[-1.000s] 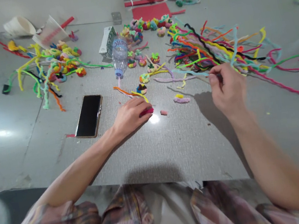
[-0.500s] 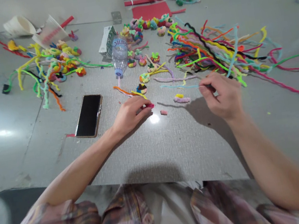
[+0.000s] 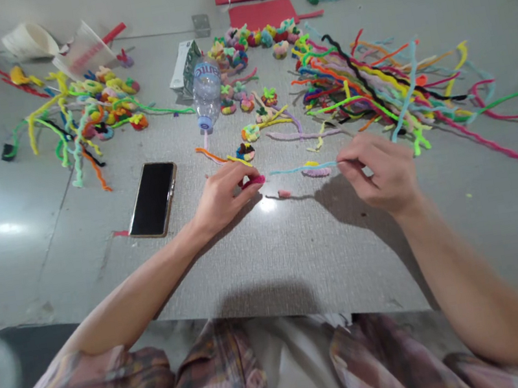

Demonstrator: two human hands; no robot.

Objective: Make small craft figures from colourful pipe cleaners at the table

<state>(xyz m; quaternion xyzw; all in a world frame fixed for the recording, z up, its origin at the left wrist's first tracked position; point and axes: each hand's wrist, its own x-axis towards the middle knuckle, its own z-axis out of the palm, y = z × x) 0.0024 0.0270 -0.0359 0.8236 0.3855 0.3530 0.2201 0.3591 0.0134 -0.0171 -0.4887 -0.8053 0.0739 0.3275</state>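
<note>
My left hand (image 3: 222, 194) rests on the grey table (image 3: 298, 253), fingers pinched on a small pink-red pipe-cleaner piece (image 3: 253, 182). My right hand (image 3: 381, 171) pinches the end of a light blue pipe cleaner (image 3: 301, 168), which stretches left just above the table toward the left hand. A coiled lilac piece (image 3: 315, 172) and a small pink bit (image 3: 283, 193) lie between the hands. The big pile of loose coloured pipe cleaners (image 3: 384, 85) spreads behind my right hand.
A black phone (image 3: 152, 198) lies left of my left hand. A plastic water bottle (image 3: 206, 94) lies on its side behind it, by a small box (image 3: 185, 68). Small finished coils (image 3: 254, 40) and another tangle of pipe cleaners (image 3: 84, 117) sit further back.
My right hand has pulled a light blue pipe cleaner out of the pile and brought it left and nearer, toward the left hand. The left hand has barely moved.
</note>
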